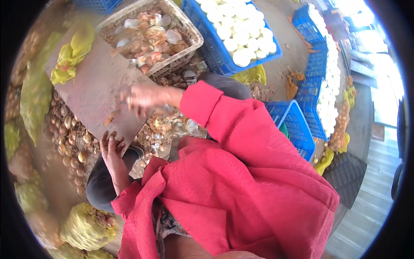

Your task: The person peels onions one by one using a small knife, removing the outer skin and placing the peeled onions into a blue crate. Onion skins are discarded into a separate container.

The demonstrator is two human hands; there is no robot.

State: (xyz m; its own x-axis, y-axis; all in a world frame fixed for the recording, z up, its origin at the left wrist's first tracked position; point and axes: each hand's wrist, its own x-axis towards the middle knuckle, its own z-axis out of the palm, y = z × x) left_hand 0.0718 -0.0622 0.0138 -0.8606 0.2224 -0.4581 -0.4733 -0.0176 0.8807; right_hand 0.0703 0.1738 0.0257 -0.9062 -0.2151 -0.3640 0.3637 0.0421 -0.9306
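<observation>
My left hand rests at the near edge of a flat brown board, fingers loosely spread and nothing visible in them. Over the board's right side is my right hand, smeared by motion, so I cannot tell whether it holds anything. A dry scrap of onion skin lies on the board between the two hands. Unpeeled brown onions are heaped on the floor left of my left hand. Loose onion skins cover the floor below my right hand.
A pale crate full of skins stands beyond the board. Beside it a blue crate holds peeled white onions. Another blue crate sits at my right. Yellow mesh bags lie at the left.
</observation>
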